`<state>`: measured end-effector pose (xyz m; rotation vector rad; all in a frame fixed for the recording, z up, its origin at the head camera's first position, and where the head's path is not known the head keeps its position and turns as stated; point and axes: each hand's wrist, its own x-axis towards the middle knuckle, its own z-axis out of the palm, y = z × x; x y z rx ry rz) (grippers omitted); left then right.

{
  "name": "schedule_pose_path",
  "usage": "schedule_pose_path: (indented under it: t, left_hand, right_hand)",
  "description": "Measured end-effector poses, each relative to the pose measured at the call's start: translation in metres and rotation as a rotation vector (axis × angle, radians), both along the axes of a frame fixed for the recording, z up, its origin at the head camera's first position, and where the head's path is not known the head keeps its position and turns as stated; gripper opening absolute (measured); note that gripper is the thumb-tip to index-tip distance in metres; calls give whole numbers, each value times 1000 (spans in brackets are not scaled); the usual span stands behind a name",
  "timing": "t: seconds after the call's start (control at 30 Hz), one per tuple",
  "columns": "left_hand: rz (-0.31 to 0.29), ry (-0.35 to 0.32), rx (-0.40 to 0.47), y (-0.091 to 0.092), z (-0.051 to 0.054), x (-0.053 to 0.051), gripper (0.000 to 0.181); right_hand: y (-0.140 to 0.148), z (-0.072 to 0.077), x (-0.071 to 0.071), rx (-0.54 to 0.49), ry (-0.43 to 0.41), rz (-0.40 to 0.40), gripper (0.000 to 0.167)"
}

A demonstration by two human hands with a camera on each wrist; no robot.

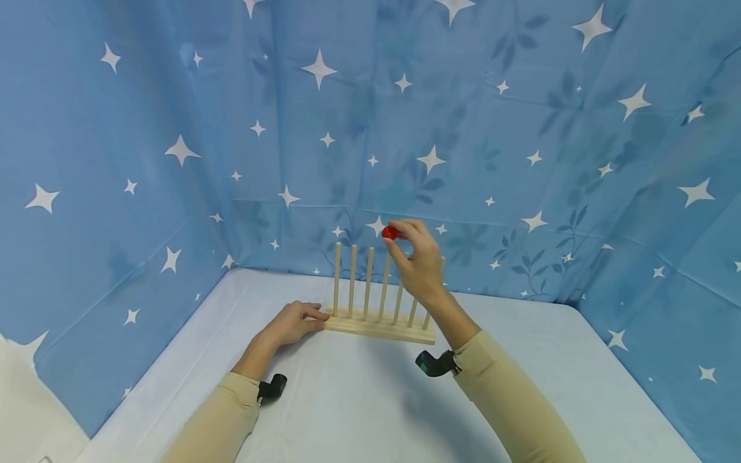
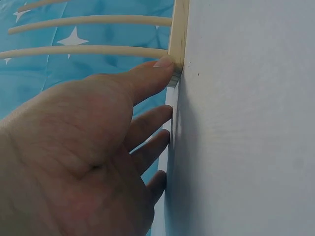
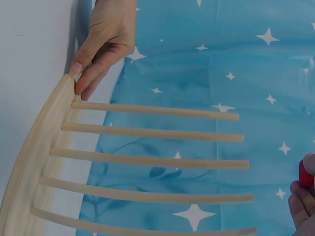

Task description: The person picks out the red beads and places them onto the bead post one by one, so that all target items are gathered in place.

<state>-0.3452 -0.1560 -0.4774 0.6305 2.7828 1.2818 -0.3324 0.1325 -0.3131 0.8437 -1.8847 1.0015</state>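
Observation:
A wooden peg rack [image 1: 379, 328], a long flat base with several upright dowels, stands on the white table. My left hand [image 1: 294, 323] holds the left end of its base; in the right wrist view thumb and fingers [image 3: 84, 87] lie on either side of that end. My right hand [image 1: 418, 257] is raised above the rack, near the tops of the middle dowels, and pinches a small red piece [image 1: 390, 233] between thumb and fingers. That red piece [image 3: 307, 176] shows only partly at the right wrist view's edge. The right hand hides parts of the right-hand dowels.
The white-covered table [image 1: 347, 399] reaches back to a blue curtain [image 1: 370, 128] with white stars, which hangs behind and along both sides. Each wrist carries a black camera mount [image 1: 435, 364]. A pale cloth or surface [image 1: 29, 399] shows at the lower left.

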Motion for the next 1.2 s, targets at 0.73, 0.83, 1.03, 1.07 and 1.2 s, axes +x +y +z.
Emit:
schedule_pose_path:
  t: [0.73,0.83,1.03,1.07,1.2]
  left_hand:
    - [38,-2,5,0,-4,-1,26]
    - [37,-12,13,0,-3,0,26]
    - [42,-13,14,1,-3,1,25]
    - [43,-9,11,1,-3,0,25]
    - [44,1,7,0,-3,-1,25]
  right_hand:
    - [-29,0,-5,129,-91,6,31]
    - [-33,0,-6,139,-106,3,31]
    - [-42,1,-9,140,-147,21,31]
    - [-43,1,-9,141,-150,24,31]
    - [-48,1,-10,153,-155,25,28]
